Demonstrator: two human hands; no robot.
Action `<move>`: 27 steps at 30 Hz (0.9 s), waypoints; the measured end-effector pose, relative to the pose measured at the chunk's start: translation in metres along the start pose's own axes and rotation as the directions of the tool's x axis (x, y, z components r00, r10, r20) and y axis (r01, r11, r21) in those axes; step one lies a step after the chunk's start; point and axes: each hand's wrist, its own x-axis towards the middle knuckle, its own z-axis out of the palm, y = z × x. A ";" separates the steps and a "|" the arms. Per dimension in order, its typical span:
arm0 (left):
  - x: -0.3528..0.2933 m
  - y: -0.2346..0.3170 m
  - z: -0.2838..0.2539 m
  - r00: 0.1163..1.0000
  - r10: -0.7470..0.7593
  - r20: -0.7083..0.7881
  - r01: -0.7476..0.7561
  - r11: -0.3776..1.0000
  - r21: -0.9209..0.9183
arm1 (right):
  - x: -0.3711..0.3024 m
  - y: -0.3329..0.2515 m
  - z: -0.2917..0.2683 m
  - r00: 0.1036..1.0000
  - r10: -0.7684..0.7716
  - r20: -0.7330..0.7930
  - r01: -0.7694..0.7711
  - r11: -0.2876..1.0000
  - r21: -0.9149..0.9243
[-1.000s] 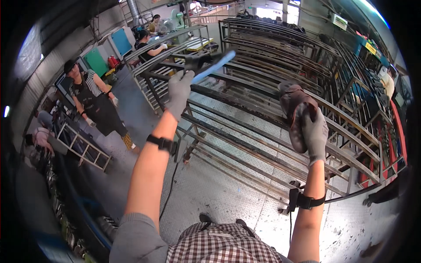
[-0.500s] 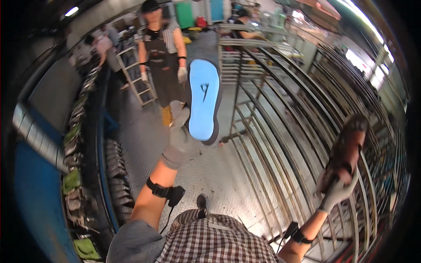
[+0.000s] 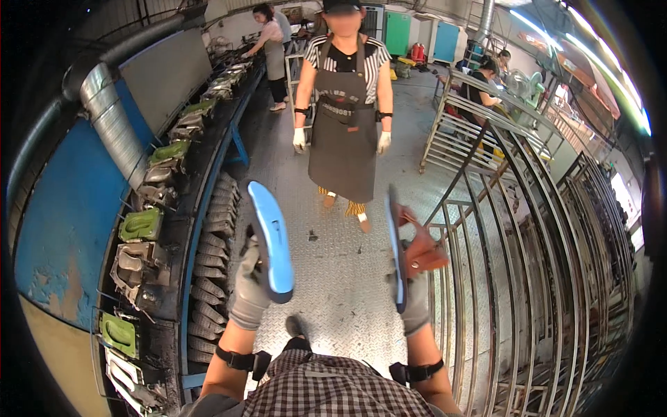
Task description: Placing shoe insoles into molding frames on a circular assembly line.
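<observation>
My left hand (image 3: 250, 295), in a grey glove, is closed on a dark-edged shoe sole (image 3: 273, 236). Its bright blue face with a black mark is turned toward the right, and whether an upper is attached on the far side is hidden. In my gloved right hand (image 3: 416, 306) is a brown sandal (image 3: 425, 255) with a strap-like upper and a rivet, gripped near its lower end. That sandal stands upright, its thin blue underside turned left toward the other sole. Both are held apart at similar height over the floor.
A co-worker in a dark apron (image 3: 345, 139) stands facing me. Along the left runs a bench of green and metal moulds (image 3: 142, 224), with stacked dark pieces (image 3: 208, 292) beneath. Metal rail racks (image 3: 511, 278) fill the right. A metal duct (image 3: 114, 125) stands at left.
The sandal in my right hand has come in from the racks toward the middle. My left hand has lowered and turned its sole more edge-on. The view has swung right-to-left, with the co-worker appearing nearer.
</observation>
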 end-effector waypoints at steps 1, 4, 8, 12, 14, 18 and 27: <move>0.007 0.018 -0.021 0.995 0.084 0.062 -0.089 0.993 0.074 | 0.008 -0.025 0.039 0.983 -0.091 0.158 0.116 0.981 -0.158; 0.035 0.057 -0.046 0.983 0.184 -0.006 -0.179 0.962 0.207 | 0.048 0.016 0.117 0.867 0.111 0.486 -0.473 0.488 0.733; 0.077 0.113 -0.103 0.936 0.252 -0.245 -0.199 0.955 0.218 | 0.122 -0.046 0.222 0.678 -0.030 0.735 -0.735 -0.009 0.678; 0.118 0.167 -0.177 0.893 0.322 -0.313 -0.140 0.862 0.487 | 0.165 -0.035 0.344 0.645 -0.140 0.751 -0.734 0.161 0.660; 0.145 0.188 -0.193 0.884 0.384 -0.268 -0.008 0.584 0.812 | 0.181 -0.037 0.407 0.614 0.008 0.789 -0.712 0.437 0.550; 0.210 0.213 -0.217 0.918 0.166 -0.360 -0.015 0.922 0.387 | 0.223 -0.033 0.509 0.708 0.044 0.705 -0.124 0.990 0.062; 0.371 0.292 -0.307 0.883 0.287 -0.371 -0.350 0.930 -0.114 | 0.365 -0.027 0.679 0.464 -0.101 0.880 -0.065 0.987 0.148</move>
